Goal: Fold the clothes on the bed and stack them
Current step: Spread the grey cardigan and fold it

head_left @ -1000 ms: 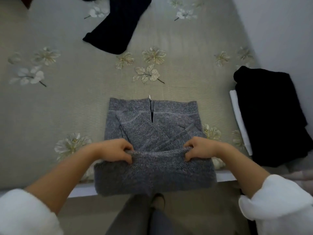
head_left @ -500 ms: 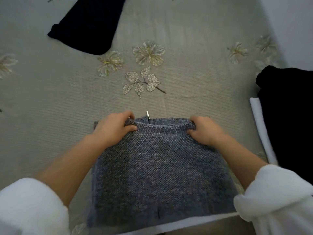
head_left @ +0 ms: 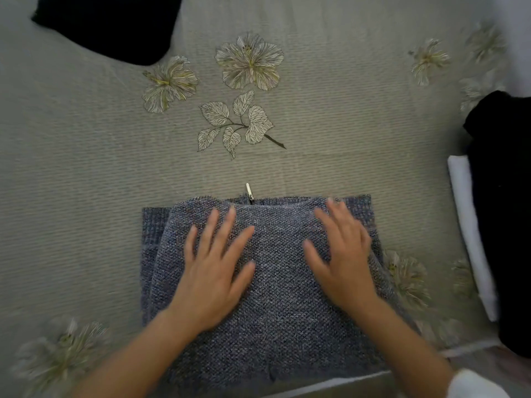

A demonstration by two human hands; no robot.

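Left hand point(head_left: 212, 271) and right hand point(head_left: 342, 259) lie flat, fingers spread, on the folded grey-blue knitted sweater point(head_left: 281, 326) at the near edge of the pale green flower-printed bedspread point(head_left: 86, 168). A silver zip pull point(head_left: 248, 190) pokes out from its far edge. Off to the right sits a black folded garment point(head_left: 502, 225) on a white one point(head_left: 471, 231).

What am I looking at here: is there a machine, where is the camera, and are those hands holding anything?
No machine: a person works with bare hands, and the one camera sits on their head, looking down. The left hand and right hand lie flat, fingers straight, on a folded grey knit sweater, holding nothing. The sweater rests on a flowered bed cover, its zip pull showing at the far edge. A black garment lies far left; at right, another black piece sits on a folded white one.
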